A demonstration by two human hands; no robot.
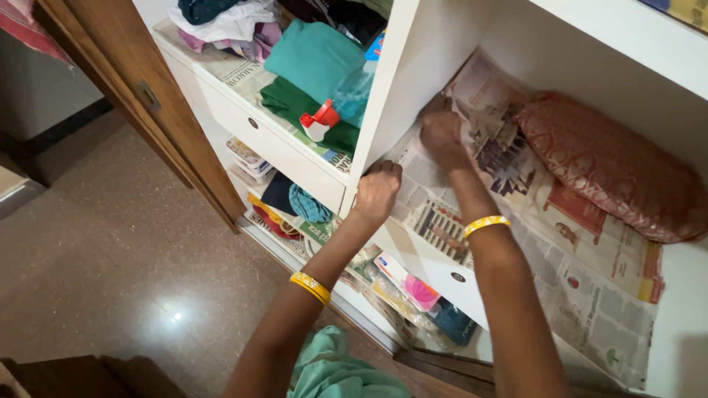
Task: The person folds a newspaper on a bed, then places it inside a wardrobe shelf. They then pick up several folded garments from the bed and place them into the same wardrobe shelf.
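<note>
L hand (pixel 377 190) fisted on white shelf (pixel 682 309) edge; R hand (pixel 441 136) curled, pressing crinkled newspaper liner (pixel 582 273) beside woven red cloth bundle (pixel 612 166).

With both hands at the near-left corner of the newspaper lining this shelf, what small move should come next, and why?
Probably press the newspaper flat into the corner: the right hand rests on its ruffled edge by the white divider, and the left hand pins the front edge.
</note>
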